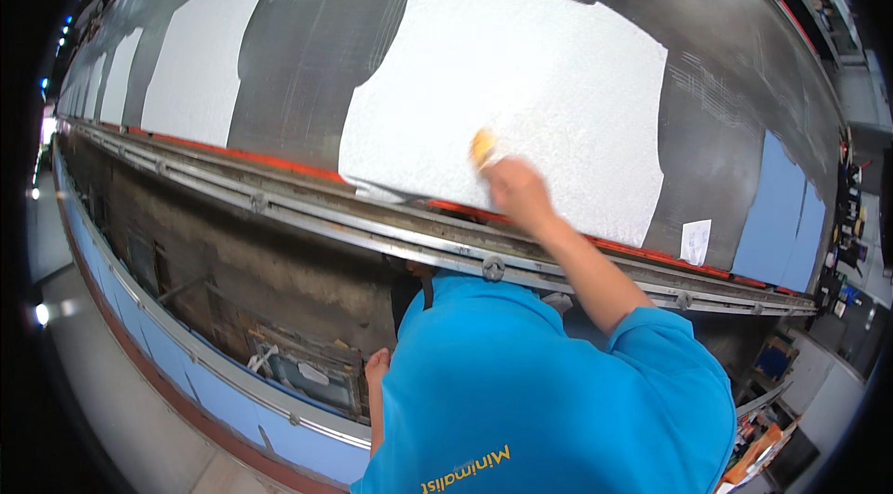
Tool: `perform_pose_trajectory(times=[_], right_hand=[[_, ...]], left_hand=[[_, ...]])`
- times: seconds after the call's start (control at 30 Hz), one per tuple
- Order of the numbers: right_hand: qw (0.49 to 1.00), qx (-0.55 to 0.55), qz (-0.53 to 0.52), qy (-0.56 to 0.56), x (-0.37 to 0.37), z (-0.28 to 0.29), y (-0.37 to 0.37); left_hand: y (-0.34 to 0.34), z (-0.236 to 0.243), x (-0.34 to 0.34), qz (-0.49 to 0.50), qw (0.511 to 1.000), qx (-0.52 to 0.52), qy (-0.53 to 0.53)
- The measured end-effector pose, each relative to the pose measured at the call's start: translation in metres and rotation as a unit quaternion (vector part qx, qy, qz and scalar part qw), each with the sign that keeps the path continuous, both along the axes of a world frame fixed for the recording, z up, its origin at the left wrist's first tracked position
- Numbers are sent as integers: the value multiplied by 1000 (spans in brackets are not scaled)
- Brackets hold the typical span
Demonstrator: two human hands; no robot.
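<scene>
A large white cut fabric panel [502, 75], shaped like a shirt piece, lies flat on the long dark grey table [298, 38]. Over its lower part, my right hand [519, 192] is closed around a small yellow-orange tool [482, 149]. Motion blurs the tool, so its exact kind does not show. Near the table edge the panel's lower left corner looks slightly lifted or folded. My left hand [377, 365] hangs low beside my body, away from the table; its fingers are too small and partly hidden to read.
Metal rails [372, 232] run along the table's near edge. More white panels [200, 66] lie leftward, with blue panels [777, 215] and a small paper slip [695, 242] at right. Behind me, another table [223, 401] carries blue pieces, and a frame [307, 368] sits low.
</scene>
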State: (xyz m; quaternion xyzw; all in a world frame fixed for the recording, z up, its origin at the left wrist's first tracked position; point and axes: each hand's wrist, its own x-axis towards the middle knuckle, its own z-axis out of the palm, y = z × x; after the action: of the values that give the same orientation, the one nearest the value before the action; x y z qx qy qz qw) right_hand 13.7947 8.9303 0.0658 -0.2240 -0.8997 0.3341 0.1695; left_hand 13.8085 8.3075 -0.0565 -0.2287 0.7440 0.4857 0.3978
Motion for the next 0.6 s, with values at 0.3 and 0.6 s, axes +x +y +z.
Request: perform_pose_trajectory(times=[0.3, 0.6], right_hand=[[927, 80, -365, 29, 53, 37, 157], [984, 25, -170, -38, -27, -8, 112]], left_hand=[[65, 35, -42, -10, 997, 67, -21], [177, 116, -76, -105, 989, -100, 12]])
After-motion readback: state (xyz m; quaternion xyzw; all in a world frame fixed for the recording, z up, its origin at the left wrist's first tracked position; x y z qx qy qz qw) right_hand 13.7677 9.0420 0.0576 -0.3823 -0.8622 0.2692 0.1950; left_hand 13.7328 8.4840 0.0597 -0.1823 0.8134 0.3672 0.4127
